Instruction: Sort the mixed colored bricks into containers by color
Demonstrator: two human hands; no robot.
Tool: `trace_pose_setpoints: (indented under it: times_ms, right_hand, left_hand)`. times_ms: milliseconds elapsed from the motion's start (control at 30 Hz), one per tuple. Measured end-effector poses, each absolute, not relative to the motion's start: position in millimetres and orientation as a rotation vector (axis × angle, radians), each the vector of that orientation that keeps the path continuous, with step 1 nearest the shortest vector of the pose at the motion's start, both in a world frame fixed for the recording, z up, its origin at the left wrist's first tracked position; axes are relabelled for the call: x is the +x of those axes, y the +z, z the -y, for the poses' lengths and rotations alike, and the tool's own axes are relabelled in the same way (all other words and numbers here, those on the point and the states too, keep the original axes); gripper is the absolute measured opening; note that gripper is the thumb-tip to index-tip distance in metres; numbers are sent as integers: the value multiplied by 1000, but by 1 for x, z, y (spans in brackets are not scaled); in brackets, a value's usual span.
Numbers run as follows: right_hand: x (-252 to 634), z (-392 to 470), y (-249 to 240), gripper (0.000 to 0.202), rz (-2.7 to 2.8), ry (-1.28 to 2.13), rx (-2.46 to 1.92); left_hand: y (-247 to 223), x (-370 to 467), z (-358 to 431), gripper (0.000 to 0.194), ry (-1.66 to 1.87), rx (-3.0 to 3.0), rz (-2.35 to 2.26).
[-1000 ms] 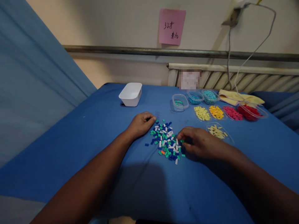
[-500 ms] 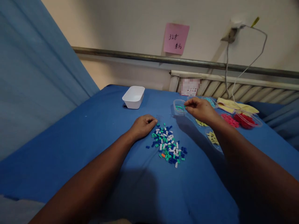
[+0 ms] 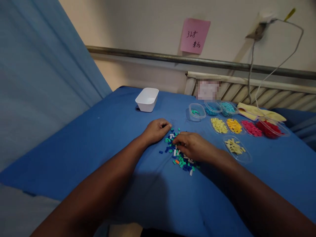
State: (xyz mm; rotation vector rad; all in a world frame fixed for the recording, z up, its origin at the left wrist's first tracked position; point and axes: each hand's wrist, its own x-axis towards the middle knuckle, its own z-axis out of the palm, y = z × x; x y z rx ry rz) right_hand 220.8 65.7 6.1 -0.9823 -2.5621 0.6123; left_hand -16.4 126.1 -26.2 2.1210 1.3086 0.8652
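A loose pile of small toy bricks [image 3: 181, 160], green, dark blue and white with one orange, lies on the blue-covered table [image 3: 103, 148]. My right hand [image 3: 195, 145] is over the upper part of the pile, its fingers bent down and drawn together among the bricks. Whatever may be between its fingertips is hidden. At the pile's upper left edge, my left hand [image 3: 156, 131] rests on the cover with curled fingers, thumb near the forefinger and nothing visible in it. Beyond the hands stands a clear tub [image 3: 197, 113] with a few green bricks at its bottom.
Clear tubs at the right hold blue [image 3: 211, 109], light blue [image 3: 228, 108], yellow [image 3: 219, 125], orange [image 3: 234, 126], pink [image 3: 251, 128], red [image 3: 270, 128] and cream pieces [image 3: 234, 146]. A white container [image 3: 147, 100] stands at the back, a yellow cloth [image 3: 261, 113] at right.
My right hand has come back from the green bricks' tub down to the pile. The left hand stays beside the pile. The whole view has shifted slightly.
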Motion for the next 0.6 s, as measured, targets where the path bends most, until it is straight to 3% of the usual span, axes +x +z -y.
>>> trace_pose_setpoints:
  times_ms: [300, 600]
  right_hand:
    - [251, -78, 20, 29, 2615, 660, -1307]
    - [240, -75, 16, 25, 2675, 488, -1243]
  left_hand:
    - [-26, -16, -125, 35, 849, 2110, -1304]
    - [-26, -16, -124, 32, 851, 2098, -1307]
